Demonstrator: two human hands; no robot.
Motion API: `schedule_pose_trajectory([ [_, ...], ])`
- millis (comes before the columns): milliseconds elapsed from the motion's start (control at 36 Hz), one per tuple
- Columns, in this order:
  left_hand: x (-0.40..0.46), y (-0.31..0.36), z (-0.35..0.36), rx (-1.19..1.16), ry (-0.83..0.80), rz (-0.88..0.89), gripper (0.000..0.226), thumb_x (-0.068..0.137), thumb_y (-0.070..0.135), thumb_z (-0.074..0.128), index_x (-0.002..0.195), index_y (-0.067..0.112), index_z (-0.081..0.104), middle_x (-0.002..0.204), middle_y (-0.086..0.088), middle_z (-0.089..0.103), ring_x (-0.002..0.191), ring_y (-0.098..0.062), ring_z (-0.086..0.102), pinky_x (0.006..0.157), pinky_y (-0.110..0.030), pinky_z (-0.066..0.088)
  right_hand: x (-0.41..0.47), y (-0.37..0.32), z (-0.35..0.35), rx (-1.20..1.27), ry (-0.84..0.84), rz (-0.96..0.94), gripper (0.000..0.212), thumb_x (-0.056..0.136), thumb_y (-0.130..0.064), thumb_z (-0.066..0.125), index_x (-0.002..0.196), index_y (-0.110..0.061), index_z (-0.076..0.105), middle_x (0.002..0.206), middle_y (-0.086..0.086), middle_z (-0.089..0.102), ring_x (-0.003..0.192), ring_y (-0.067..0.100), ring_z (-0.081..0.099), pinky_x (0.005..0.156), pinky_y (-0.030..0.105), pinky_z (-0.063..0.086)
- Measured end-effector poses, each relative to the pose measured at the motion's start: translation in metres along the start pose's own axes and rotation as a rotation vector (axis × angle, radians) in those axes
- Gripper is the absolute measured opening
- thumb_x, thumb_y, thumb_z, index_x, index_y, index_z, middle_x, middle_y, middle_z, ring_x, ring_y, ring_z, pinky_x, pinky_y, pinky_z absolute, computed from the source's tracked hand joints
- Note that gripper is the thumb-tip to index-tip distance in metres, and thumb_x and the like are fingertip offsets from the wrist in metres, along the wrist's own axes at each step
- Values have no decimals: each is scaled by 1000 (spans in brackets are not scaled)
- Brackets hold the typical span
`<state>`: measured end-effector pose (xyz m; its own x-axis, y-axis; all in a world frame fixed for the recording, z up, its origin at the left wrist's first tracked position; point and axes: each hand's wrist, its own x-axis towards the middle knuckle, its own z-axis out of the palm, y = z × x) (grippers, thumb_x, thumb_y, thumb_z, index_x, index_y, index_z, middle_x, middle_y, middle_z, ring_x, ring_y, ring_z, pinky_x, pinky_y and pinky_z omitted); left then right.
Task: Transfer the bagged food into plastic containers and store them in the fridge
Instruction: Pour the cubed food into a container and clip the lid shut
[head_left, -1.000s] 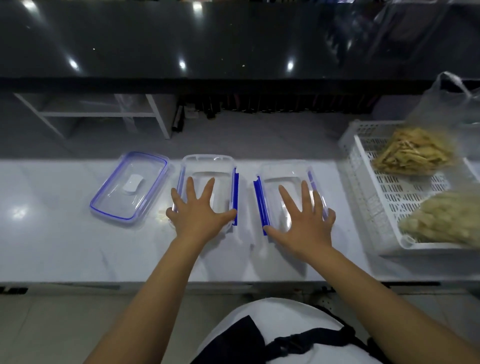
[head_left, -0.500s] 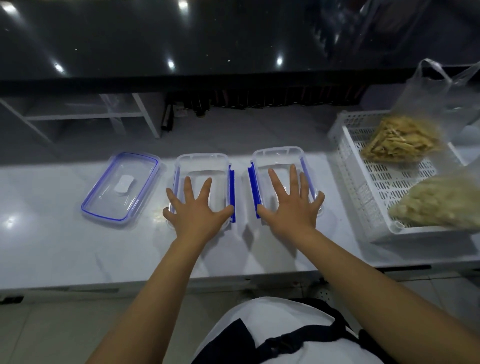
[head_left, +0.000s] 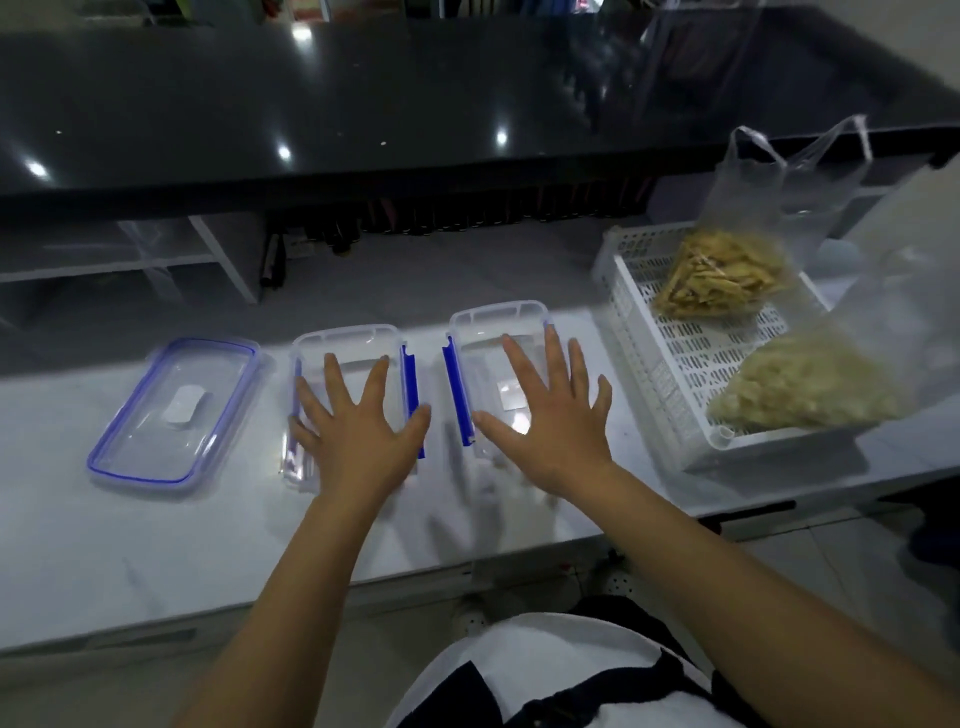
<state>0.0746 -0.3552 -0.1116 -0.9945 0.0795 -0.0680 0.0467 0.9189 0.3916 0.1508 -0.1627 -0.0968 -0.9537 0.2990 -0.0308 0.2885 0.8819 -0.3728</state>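
Out past our left hand's little finger, a loose lid (head_left: 174, 413) lies flat on the surface (head_left: 104, 545), its long axis running away from us. Our left hand (head_left: 358, 431) is spread flat, fingers (head_left: 335, 379) straight and gripping nothing, over the left container (head_left: 353, 343). Our right hand (head_left: 545, 421) is spread the same way over the right container (head_left: 498, 322), fingers (head_left: 556, 353) released. Both containers run lengthwise along our fingers, and we cannot tell whether the palms press them or hover.

The bagged food lies to the right, beyond our right hand's little finger: a yellowish bag (head_left: 722, 275) and a paler bag (head_left: 810, 384) in the white basket (head_left: 670, 364). We judge the right hand nearer, so it should reach sideways first, with the right container closest for filling.
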Motion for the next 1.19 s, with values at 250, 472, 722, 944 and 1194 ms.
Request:
schedule_pose_trajectory([
  [250,-26,126,-7,-439,-201,423,74,93,45,64,152,52,20,169,9,3,156,-21,-4,122,-51,9,-98,83,-114,347,207,186,77,86,-65,60,148,-61,16,162,-30,-6,151,0,-3,122,50,13],
  [472,-33,273,-33,-535,-366,933,69,92,23,69,151,38,36,148,25,35,133,6,31,107,-19,30,-140,166,-152,646,469,393,75,77,-57,65,141,-64,28,154,-33,26,139,-18,21,112,29,27],
  [722,-31,398,-33,-38,-366,1248,86,87,24,76,157,36,27,166,-3,16,153,-22,12,123,-47,20,-124,248,-174,960,558,493,78,68,-60,71,135,-68,32,125,-52,32,135,4,36,103,31,33],
  [944,-27,468,-26,245,-326,1378,94,86,27,75,154,51,14,168,4,12,155,-24,4,123,-55,15,-123,287,-166,1076,392,502,85,69,-63,71,143,-60,30,143,-29,35,137,5,36,103,33,36],
  [1194,-32,516,1,527,-462,1413,124,75,18,84,148,63,-5,168,8,6,154,-23,-2,117,-58,9,-109,316,-169,1080,232,312,93,56,-82,73,134,-74,23,117,-67,29,108,-39,31,73,-4,38],
])
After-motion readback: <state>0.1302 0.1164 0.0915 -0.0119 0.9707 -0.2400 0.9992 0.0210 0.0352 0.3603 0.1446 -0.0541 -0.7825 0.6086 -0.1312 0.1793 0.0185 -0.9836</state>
